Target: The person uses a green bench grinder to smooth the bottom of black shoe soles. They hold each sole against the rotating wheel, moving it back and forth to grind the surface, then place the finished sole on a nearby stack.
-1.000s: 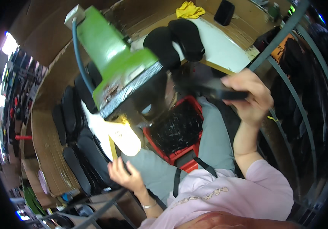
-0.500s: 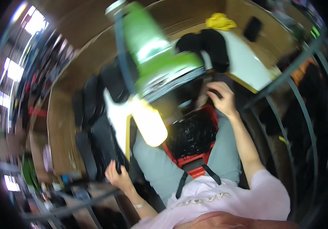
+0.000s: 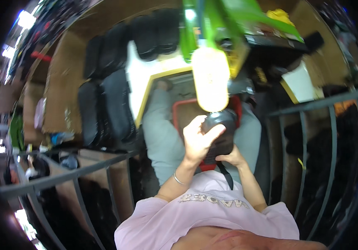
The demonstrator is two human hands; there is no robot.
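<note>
In the middle, just below the glowing lamp, I hold a black shoe sole [image 3: 225, 135] over my lap. My left hand [image 3: 197, 139] is closed on its upper left side, thumb across the face. My right hand [image 3: 232, 158] grips its lower end from the right. Under the sole, between my knees, shows a red-rimmed tray [image 3: 187, 114] with a brown surface, partly hidden. More black soles [image 3: 117, 102] stand in rows along the left and far side of a white board [image 3: 137, 81] with a yellow edge.
The bright lamp [image 3: 210, 79] hangs close above my hands. A green machine [image 3: 250, 23] with a dark body stands at the far right. Cardboard walls [image 3: 62, 89] surround the work place. Metal rails run at my left [image 3: 72, 173] and right [image 3: 318, 107]. A yellow cloth [image 3: 280, 16] lies far right.
My left hand has come from the soles at the left to the middle, and my right hand has moved down to my lap. Both now grip a black sole. The view has turned.
</note>
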